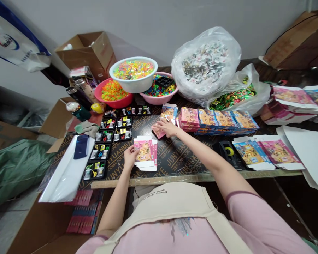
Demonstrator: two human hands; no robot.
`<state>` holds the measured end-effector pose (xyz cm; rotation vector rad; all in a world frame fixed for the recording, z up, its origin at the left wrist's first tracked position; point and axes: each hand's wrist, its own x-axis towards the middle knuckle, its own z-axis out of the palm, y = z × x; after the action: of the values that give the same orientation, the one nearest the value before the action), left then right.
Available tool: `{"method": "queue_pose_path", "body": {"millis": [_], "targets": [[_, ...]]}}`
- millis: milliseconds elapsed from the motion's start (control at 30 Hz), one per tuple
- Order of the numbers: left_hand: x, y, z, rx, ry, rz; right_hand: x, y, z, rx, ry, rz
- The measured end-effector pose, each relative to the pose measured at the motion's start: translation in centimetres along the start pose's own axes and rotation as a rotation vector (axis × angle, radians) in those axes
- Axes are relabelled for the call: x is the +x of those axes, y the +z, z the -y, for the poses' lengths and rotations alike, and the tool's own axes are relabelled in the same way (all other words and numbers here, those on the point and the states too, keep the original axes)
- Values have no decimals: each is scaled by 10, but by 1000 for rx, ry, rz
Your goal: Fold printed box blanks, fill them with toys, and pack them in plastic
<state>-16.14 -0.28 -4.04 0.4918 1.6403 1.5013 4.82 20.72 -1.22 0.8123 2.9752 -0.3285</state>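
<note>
My left hand (130, 155) grips the left edge of a flat, unfolded pink carton (145, 152) that lies on the dark table (175, 158). My right hand (166, 127) reaches forward with fingers spread and rests on a small pink box (159, 132). Just beyond it stands a blue-and-pink box (169, 112). To its right runs a row of folded pink and blue boxes (217, 120). Black trays (110, 141) with small wrapped toys lie left of my hands.
Three basins (134, 74) of coloured plastic pieces stand at the back, beside a big clear bag (206, 63) of packets. A tape dispenser (229, 151) and flat cartons (267, 151) lie at right. A dark phone (81, 146) rests on white sheets at left. Cardboard boxes (87, 49) surround the table.
</note>
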Motion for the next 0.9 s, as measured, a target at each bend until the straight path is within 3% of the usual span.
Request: {"method": "queue_pose_path", "body": {"millis": [67, 133, 267, 367, 700, 767, 833, 900], "targets": [[-3, -4, 0, 2, 7, -10, 3, -7, -6, -46, -38, 41], [-5, -5, 2, -2, 14, -23, 4, -6, -3, -40, 22, 0], [-2, 5, 7, -10, 43, -55, 4, 11, 23, -6, 202, -142], [7, 15, 8, -7, 77, -89, -1, 22, 35, -21, 213, -101], [35, 48, -4, 49, 183, -153, -48, 30, 13, -13, 325, -170], [35, 53, -14, 74, 233, -155, -53, 26, 20, 38, 337, -256], [26, 56, -25, 86, 280, -145, -59, 20, 34, 152, 307, -424], [8, 58, -32, 117, 347, -44, -69, 12, 53, 294, 228, -624]]}}
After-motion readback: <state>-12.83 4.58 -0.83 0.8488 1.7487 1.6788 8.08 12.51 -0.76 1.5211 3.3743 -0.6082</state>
